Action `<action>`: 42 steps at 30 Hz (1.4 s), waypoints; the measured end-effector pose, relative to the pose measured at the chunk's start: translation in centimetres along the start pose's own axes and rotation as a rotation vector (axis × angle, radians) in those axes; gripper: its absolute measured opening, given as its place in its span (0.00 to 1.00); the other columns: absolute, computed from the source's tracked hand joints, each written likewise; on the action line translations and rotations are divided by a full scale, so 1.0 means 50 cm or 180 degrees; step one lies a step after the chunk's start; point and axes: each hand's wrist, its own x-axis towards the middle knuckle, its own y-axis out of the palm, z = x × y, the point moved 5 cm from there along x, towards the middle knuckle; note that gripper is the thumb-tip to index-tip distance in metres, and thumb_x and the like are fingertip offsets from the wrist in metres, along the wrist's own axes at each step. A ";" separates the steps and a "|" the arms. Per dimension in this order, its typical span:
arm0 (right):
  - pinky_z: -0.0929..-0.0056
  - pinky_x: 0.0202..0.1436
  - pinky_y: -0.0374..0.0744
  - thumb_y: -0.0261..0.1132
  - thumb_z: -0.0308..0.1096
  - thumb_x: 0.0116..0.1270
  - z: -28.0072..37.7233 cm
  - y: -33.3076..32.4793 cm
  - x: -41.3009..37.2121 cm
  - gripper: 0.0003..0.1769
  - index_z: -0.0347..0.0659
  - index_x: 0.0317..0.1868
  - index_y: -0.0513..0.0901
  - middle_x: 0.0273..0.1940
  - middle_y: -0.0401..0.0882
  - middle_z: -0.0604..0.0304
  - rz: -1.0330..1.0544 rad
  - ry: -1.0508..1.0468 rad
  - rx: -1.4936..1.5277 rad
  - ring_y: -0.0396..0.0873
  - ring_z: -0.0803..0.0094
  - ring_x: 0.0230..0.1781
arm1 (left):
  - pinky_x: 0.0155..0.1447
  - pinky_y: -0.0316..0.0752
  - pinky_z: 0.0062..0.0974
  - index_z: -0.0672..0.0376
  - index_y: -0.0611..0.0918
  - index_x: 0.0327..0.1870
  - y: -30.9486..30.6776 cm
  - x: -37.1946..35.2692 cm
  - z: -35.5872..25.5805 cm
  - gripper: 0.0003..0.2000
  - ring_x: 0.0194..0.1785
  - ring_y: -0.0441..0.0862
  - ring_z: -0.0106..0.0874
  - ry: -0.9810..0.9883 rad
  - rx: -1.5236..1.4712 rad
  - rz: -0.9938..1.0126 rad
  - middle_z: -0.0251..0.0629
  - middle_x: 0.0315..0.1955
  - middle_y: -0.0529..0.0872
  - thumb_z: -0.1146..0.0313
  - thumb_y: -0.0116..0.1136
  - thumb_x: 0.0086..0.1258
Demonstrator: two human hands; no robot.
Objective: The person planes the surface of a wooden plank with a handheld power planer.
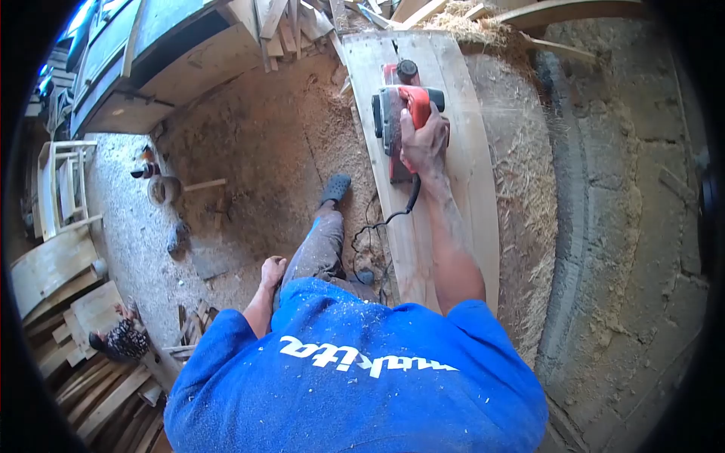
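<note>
A red and black power planer (402, 98) sits on a long pale wooden board (453, 189) at the upper middle of the view. My right hand (427, 140) is wrapped round its red handle. A black cord (393, 217) runs from the tool's rear over the board's left edge. My left hand (273, 270) hangs beside my left thigh, away from the board, with its fingers curled in and nothing visible in them.
Wood shavings (521, 174) lie along the board's right side. Scrap wood (291, 30) is heaped beyond it. A wooden cabinet (189, 68) stands at upper left. Another person (124, 340) is at lower left near stacked planks (106, 400). My clog (336, 187) is on the dusty floor.
</note>
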 end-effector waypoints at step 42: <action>0.49 0.49 0.84 0.67 0.43 0.67 -0.001 0.135 0.224 0.23 0.34 0.53 0.85 0.40 0.88 0.37 -0.0401 -0.0332 -0.0209 0.88 0.40 0.44 | 0.59 0.83 0.36 0.65 0.87 0.54 -0.229 0.239 -0.212 0.17 0.54 0.90 0.43 0.0802 -0.0558 -0.0705 0.51 0.48 0.91 0.61 0.65 0.74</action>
